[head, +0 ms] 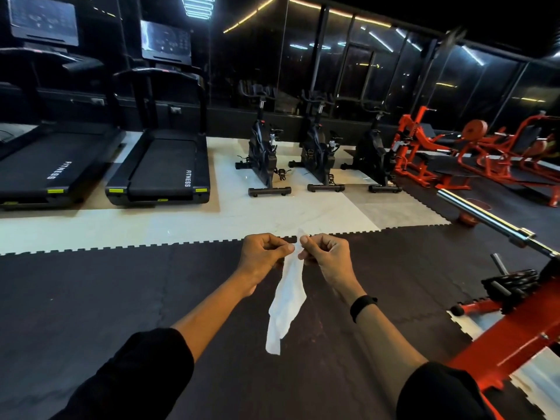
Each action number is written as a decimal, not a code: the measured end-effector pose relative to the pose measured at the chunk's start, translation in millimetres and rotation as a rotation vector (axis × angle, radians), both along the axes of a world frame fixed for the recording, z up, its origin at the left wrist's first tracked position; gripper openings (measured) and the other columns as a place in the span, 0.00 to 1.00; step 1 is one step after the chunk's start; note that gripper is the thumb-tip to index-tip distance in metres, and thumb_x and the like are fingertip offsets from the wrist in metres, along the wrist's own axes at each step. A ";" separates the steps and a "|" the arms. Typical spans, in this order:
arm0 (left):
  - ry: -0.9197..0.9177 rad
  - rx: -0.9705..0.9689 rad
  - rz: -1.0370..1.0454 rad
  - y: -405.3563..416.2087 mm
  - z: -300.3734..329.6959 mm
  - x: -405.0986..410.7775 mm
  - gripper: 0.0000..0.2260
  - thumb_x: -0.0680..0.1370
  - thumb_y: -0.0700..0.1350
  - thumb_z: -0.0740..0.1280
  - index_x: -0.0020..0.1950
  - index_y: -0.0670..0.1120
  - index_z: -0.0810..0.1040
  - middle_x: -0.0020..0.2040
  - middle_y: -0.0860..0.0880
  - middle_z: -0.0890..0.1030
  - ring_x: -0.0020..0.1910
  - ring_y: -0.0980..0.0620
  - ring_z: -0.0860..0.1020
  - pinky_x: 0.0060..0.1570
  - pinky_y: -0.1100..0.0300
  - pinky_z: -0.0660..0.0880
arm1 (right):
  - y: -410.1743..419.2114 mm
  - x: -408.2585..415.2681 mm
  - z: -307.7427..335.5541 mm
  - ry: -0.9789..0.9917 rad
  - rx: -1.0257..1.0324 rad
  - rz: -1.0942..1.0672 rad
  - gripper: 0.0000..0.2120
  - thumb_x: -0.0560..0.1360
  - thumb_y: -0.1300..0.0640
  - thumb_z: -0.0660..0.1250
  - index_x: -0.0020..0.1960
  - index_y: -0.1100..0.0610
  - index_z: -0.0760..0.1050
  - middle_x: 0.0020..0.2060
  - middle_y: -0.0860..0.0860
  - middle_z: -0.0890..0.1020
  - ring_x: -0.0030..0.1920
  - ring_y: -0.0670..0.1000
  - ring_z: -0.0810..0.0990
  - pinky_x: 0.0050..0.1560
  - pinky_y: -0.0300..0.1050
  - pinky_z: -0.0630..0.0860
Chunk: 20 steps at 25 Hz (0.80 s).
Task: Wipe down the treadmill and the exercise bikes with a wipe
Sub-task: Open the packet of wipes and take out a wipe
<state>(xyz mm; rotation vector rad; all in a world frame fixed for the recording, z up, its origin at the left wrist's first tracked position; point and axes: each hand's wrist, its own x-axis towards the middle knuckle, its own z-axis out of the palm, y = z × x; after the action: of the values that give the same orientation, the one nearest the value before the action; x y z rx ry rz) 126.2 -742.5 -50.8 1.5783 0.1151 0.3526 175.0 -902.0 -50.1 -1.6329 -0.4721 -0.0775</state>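
Both hands meet near the middle, left hand (263, 255) and right hand (325, 255) each pinching the top of the white wipe (286, 301) that hangs between the forearms, with the treadmill (163, 165) and exercise bikes (318, 150) far across the floor

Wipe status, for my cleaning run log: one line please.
wipe: hanging, pinched at top | left hand: pinching | right hand: pinching | machines: untouched

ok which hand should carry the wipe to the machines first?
Left, marginally. Both the left hand and right hand pinch the wipe at its top. The nearer treadmill lies ahead to the left, the exercise bikes almost straight ahead; neither is within reach yet.
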 end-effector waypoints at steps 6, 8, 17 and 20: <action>0.060 -0.283 -0.088 3.1 4.3 -6.9 0.06 0.74 0.35 0.72 0.50 0.36 0.82 0.45 0.40 0.85 0.44 0.43 0.85 0.43 0.51 0.83 | 2.0 -6.4 1.2 0.010 -0.078 0.116 0.06 0.72 0.59 0.76 0.44 0.61 0.81 0.34 0.54 0.83 0.35 0.49 0.81 0.39 0.42 0.79; 0.071 -0.285 -0.085 3.0 5.2 -6.7 0.08 0.73 0.33 0.72 0.52 0.36 0.81 0.45 0.40 0.85 0.43 0.44 0.85 0.41 0.53 0.83 | 4.5 -6.6 1.8 0.006 -0.089 0.106 0.08 0.71 0.59 0.77 0.45 0.62 0.81 0.34 0.52 0.83 0.34 0.48 0.81 0.38 0.40 0.78; 0.042 -0.236 -0.039 7.5 4.4 -5.9 0.10 0.70 0.36 0.76 0.50 0.41 0.82 0.46 0.42 0.85 0.44 0.45 0.85 0.44 0.51 0.83 | 7.1 -5.3 -0.7 -0.038 -0.081 0.059 0.05 0.74 0.63 0.73 0.42 0.66 0.81 0.30 0.53 0.80 0.31 0.51 0.76 0.37 0.43 0.77; 0.045 -0.233 -0.033 9.5 4.3 -2.9 0.10 0.71 0.36 0.75 0.51 0.40 0.83 0.46 0.43 0.85 0.45 0.46 0.85 0.44 0.52 0.83 | 2.9 0.0 -2.5 -0.016 -0.054 0.017 0.05 0.75 0.63 0.73 0.43 0.66 0.81 0.34 0.61 0.82 0.34 0.55 0.78 0.40 0.50 0.78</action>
<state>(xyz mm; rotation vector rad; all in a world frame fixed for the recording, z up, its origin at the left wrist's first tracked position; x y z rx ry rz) 123.3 -732.9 -46.4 1.3565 0.1592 0.2683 175.0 -899.1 -52.5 -1.6817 -0.5035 -0.0660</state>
